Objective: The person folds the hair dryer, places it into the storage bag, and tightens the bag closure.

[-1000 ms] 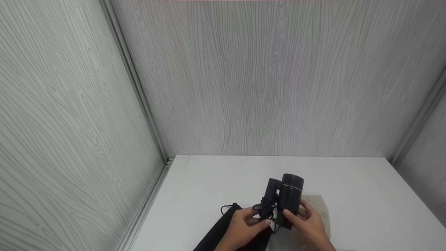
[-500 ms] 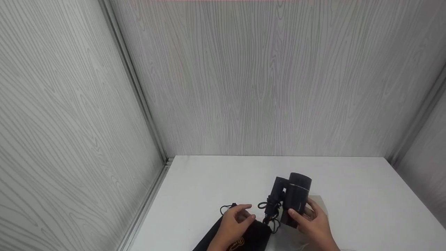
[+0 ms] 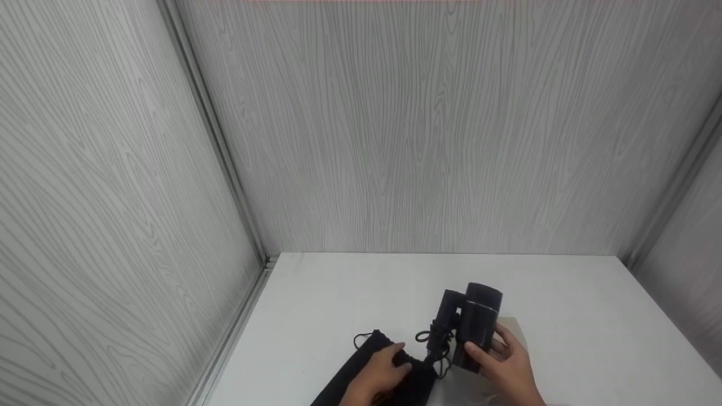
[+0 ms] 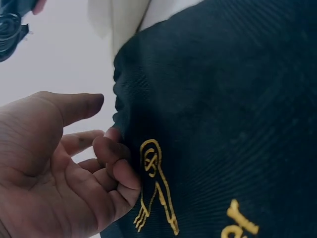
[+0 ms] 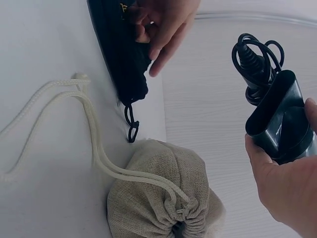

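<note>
My right hand [image 3: 510,369] grips a black hair dryer [image 3: 478,324] by its barrel, raised above the table. A cord [image 5: 250,74] is wound around its folded handle, and its flat nozzle faces the right wrist camera. My left hand [image 3: 381,372] is over a black drawstring bag [image 3: 417,383] lying on the table. In the left wrist view, curled fingertips of the left hand [image 4: 69,173] touch the bag's gathered edge beside a yellow printed figure [image 4: 156,183]. The thumb stands apart from those fingers. No fabric shows between them.
A beige cloth drawstring bag [image 5: 158,193] with cream cords [image 5: 96,129] lies to the right, partly behind my right hand in the head view. Pale wood-grain walls [image 3: 423,124] enclose the white table [image 3: 338,293] at the back and sides.
My left hand has let go of the hair dryer's handle and moved left and down onto the black bag. The right hand has shifted slightly right with the dryer.
</note>
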